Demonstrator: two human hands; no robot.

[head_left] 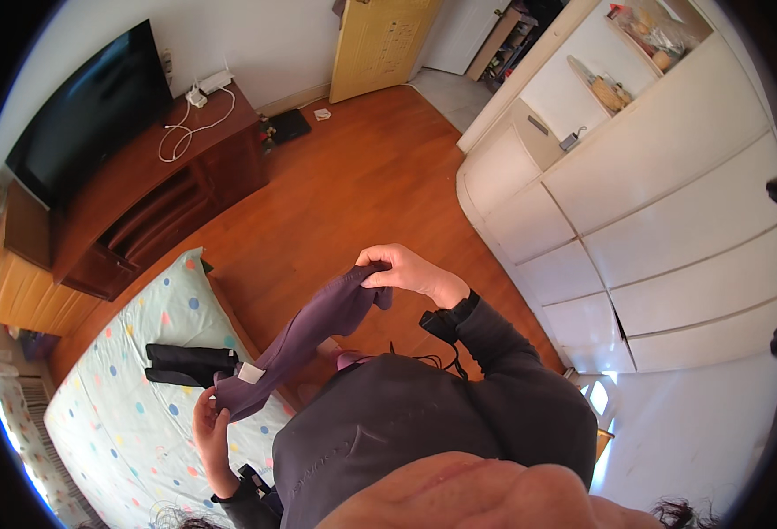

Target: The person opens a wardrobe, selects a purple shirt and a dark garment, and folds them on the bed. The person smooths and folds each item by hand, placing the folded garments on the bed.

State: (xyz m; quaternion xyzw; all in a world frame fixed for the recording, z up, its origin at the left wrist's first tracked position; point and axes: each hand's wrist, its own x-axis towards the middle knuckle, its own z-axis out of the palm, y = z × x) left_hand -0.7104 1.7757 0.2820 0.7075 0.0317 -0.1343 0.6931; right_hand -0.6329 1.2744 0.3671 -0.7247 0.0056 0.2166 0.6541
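While both hands stretched the cloth: a hold-and-straighten step, in my judgement.
Purple garment (318,331): hung taut between the hands, above the bed's near edge.
Left hand (212,423): fingers closed on its lower end.
Right hand (406,269): fingers pinched its upper end.
Next move: likely needed an even grip.
Label (251,372): small white square, near the left hand.
Folded black garment (190,363): lay on the dotted bedsheet (115,414), left.

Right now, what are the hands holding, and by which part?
Both hold one purple garment: the left hand grips its lower end near the white tag, the right hand pinches its upper end.
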